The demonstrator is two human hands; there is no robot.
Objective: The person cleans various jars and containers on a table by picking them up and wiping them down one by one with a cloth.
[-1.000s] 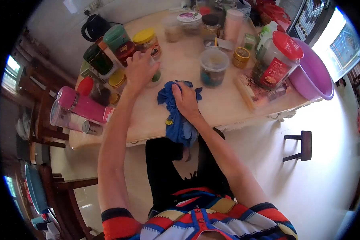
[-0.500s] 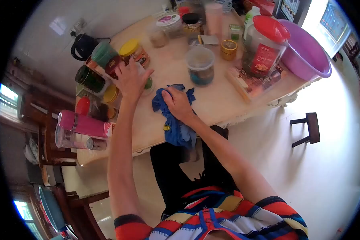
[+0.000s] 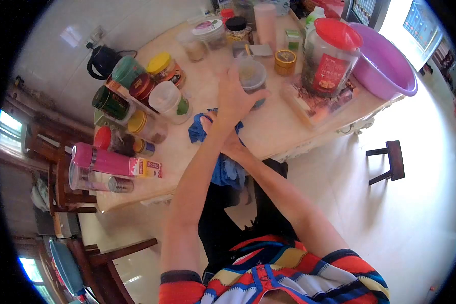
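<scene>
One spread grip, the left hand (image 3: 234,101), is at a clear tub (image 3: 253,75), contact unclear. Nearer, the right hand (image 3: 229,141) clutches blue cloth (image 3: 197,130).

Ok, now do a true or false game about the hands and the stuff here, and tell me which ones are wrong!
1. The right hand is on a blue cloth. True.
2. The left hand is inside the purple basin. False: the left hand is by the see-through tub in the middle.
3. The big jar has a red lid. True.
4. The stool is on top of the table. False: the stool stands on the floor.
</scene>
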